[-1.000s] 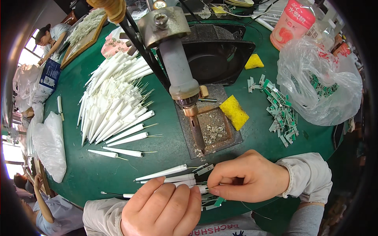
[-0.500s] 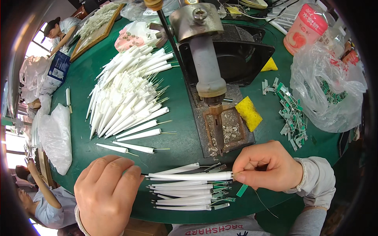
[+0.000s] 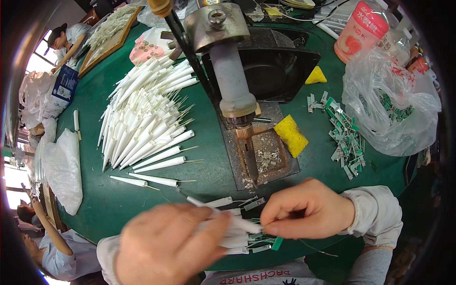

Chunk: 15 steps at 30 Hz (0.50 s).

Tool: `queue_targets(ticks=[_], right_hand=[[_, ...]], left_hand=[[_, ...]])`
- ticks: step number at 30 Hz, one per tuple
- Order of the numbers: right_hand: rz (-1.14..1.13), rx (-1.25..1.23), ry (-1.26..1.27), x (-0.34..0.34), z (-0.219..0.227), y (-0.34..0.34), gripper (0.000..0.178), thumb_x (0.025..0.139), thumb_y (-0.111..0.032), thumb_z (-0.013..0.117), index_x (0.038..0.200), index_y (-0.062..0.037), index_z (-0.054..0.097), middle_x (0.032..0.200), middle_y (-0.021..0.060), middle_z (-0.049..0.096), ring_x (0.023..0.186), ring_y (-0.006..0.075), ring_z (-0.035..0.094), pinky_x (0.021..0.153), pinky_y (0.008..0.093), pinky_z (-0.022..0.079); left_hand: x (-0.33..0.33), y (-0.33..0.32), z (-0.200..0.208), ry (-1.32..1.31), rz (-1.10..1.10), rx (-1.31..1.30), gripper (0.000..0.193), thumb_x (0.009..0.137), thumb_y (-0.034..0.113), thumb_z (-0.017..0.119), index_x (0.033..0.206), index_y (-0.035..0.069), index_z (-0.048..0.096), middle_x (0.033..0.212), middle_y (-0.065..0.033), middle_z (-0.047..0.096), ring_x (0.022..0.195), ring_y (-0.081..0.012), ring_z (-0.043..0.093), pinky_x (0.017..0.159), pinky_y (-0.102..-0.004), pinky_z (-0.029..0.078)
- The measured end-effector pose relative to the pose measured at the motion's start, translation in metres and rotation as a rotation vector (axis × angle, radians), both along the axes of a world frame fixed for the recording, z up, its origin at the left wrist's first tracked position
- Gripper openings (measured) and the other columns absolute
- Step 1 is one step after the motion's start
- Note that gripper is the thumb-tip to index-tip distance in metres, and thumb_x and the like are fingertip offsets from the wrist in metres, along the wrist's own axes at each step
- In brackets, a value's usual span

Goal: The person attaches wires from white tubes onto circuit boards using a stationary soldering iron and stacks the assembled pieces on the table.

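Note:
A white tapered tube [image 3: 248, 225] slants across the space between my hands. My right hand [image 3: 308, 209] is closed, pinching the tube's wide end between thumb and fingertips. A small green strip [image 3: 277, 243] shows just below those fingertips, and a thin dark wire [image 3: 318, 250] trails off beneath the hand. Blurred by motion, my left hand [image 3: 173, 242] crosses over the tube's middle; whether its fingers grip it cannot be made out. Under the hands lies a row of similar white tubes [image 3: 236, 242] with small strips at their ends, partly hidden by the left hand.
Ahead stands a bench press-like tool [image 3: 235, 80] with a pointed tip over a littered metal base [image 3: 270, 166]. A yellow sponge [image 3: 290, 136] lies beside it. White tubes [image 3: 137, 123] are piled left; green-and-metal strips [image 3: 346, 137] and a plastic bag [image 3: 392, 104] sit right.
My left hand has swung right, from the tube's thin end to over its middle. The held tube now tilts down toward my right hand, which keeps its pinch. The view has shifted slightly.

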State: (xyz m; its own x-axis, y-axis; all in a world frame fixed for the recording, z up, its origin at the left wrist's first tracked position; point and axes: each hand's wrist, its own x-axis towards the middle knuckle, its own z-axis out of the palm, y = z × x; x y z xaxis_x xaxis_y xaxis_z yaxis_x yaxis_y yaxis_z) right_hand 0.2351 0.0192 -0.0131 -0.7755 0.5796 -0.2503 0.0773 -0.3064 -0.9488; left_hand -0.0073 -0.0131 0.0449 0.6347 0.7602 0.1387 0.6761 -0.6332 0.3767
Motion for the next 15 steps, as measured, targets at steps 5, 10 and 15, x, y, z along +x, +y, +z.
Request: queue_targets(ticks=[5,10,15], right_hand=[[0.054,0.296,-0.005,-0.005,0.007,-0.003,0.007,0.085,0.0,0.066,0.092,-0.0003,0.066,0.063,0.0006,0.059,0.053,0.0037,0.051,0.046,0.0223,0.036],[-0.01,0.388,-0.009,-0.002,0.011,-0.003,0.007,0.083,0.0,0.067,0.09,-0.0016,0.067,0.066,0.0014,0.061,0.051,0.008,0.054,0.046,0.0239,0.04],[-0.053,0.743,0.017,-0.005,0.008,-0.004,0.01,0.079,-0.001,0.067,0.089,-0.0036,0.064,0.068,0.0052,0.059,0.054,0.0192,0.057,0.047,0.03,0.043]], left_hand=[[0.011,-0.005,-0.018,-0.15,-0.1,0.045,0.036,0.066,0.009,0.079,0.098,0.0,0.065,0.085,-0.0096,0.065,0.069,-0.0219,0.066,0.056,-0.029,0.054],[0.01,-0.007,-0.011,-0.139,-0.009,-0.074,0.026,0.066,0.001,0.077,0.09,0.003,0.068,0.084,-0.0082,0.063,0.068,-0.0214,0.065,0.055,-0.0288,0.054],[0.008,-0.003,-0.011,-0.219,0.006,-0.216,0.025,0.067,-0.003,0.075,0.09,0.003,0.069,0.089,-0.009,0.063,0.069,-0.0222,0.065,0.056,-0.0291,0.053]])
